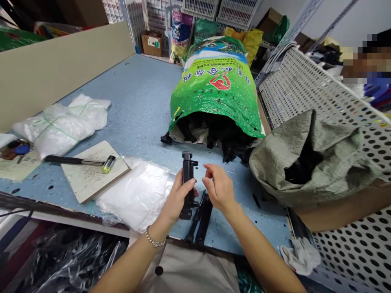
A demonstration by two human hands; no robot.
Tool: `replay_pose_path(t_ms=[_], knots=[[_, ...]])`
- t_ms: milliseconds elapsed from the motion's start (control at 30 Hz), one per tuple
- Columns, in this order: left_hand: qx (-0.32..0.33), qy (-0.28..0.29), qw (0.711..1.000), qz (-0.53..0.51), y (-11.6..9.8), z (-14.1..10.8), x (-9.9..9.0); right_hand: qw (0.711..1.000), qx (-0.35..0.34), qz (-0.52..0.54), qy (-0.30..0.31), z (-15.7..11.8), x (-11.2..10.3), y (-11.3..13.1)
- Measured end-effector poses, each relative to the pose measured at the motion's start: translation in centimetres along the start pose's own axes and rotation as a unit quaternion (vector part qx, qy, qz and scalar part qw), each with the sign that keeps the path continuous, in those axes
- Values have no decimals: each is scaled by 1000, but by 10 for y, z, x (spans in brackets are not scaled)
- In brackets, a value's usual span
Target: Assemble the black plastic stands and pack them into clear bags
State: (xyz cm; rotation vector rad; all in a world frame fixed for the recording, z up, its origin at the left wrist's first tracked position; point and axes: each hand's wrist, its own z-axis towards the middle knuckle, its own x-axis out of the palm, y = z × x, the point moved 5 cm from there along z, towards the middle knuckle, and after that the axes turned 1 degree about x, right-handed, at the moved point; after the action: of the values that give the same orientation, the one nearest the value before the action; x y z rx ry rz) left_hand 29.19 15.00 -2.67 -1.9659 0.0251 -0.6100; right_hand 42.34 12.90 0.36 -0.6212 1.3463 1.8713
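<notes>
A speckled blue table [143, 89] is stretching toward white crates [236, 13]. Above its near edge, the left hand [177, 197] is gripping a long, black part [187, 171]; the right hand [220, 189], half-curled, seemingly empty, is hovering alongside.

Left hand [174, 201]: bare; a silver-coloured metal-link bracelet [155, 243] circles the wrist. Right hand [220, 190]: bare. Lap: beige-grey cloth [195, 268] bears a round black spot [159, 270].

smooth plastic part [187, 169], glossy woven-plastic sack [214, 101], shiny metal bracelet [155, 244]
</notes>
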Motion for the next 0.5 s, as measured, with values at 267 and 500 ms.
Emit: replay_pose_path(t_ms=[267,500], knots=[[-48,-17,998,-22,7,-9,-2,997,23,-46,54,22,27,-18],[20,-67,995,67,9,9,-32,984,-137,-67,94,-49,32,22]])
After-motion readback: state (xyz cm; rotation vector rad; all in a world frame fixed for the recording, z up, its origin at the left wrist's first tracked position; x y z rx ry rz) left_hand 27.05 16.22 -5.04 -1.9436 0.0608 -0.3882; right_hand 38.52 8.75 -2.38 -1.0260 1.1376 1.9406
